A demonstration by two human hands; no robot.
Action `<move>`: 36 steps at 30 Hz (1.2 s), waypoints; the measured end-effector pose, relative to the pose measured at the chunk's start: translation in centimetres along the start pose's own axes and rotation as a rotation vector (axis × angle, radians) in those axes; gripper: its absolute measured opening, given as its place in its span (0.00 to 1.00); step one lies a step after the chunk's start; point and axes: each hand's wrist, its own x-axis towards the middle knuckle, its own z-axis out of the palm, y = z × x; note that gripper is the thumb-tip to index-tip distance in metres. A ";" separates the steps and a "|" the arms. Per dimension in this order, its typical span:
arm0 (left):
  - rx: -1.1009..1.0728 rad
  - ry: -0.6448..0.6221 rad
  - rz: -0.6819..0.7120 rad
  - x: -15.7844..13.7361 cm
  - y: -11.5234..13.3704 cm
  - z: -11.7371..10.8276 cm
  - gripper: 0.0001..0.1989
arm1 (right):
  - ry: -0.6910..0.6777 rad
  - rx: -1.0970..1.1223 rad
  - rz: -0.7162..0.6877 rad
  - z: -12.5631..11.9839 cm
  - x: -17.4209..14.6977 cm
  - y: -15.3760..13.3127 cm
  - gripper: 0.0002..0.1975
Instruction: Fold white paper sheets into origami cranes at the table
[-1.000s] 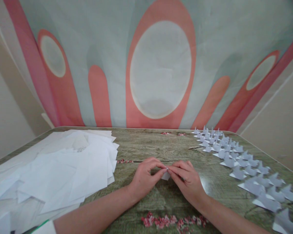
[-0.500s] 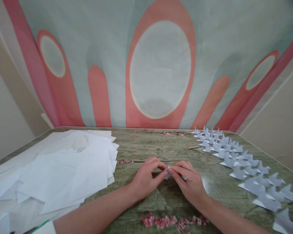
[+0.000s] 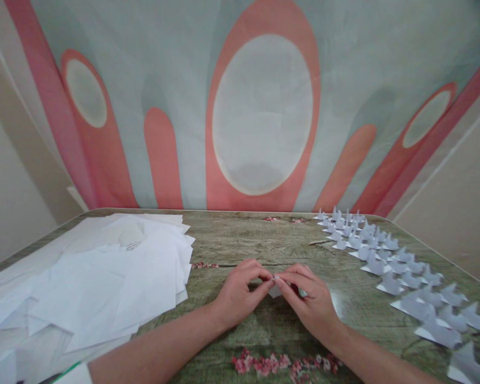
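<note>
A small folded piece of white paper (image 3: 276,292) is pinched between my two hands, just above the middle of the table. My left hand (image 3: 242,292) grips its left side with thumb and fingertips pressed together. From the other side, the thumb and index finger of my right hand (image 3: 310,296) close on its top edge. Most of the paper is hidden behind the fingers, so its full shape does not show. To the right stand several rows of folded white paper birds (image 3: 390,282), each with upright points and a flat base.
A wide, loose pile of white paper sheets (image 3: 104,282) covers the table's left side. The wood-grain table (image 3: 232,234) carries printed pink flowers. Behind its far edge hangs a grey-green and coral patterned backdrop (image 3: 184,48).
My right thumb and fingertips have shifted slightly on the folded paper, and its lower part shows pointing down a little more. Both hands otherwise keep their place.
</note>
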 end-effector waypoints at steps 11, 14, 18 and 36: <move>0.031 0.089 -0.005 0.0 0.2 0.0 0.04 | 0.032 0.148 0.100 -0.2 0.1 -0.7 0.07; 0.064 0.158 -0.004 0.1 0.3 -0.2 0.11 | 0.036 0.169 0.130 -0.2 0.1 -0.6 0.07; 0.081 0.014 -0.048 0.1 0.2 -0.1 0.08 | 0.021 0.141 0.128 0.0 0.1 -0.3 0.08; -0.096 -0.260 -0.231 0.3 -0.3 0.1 0.14 | -0.120 0.127 0.190 0.4 0.0 -0.2 0.08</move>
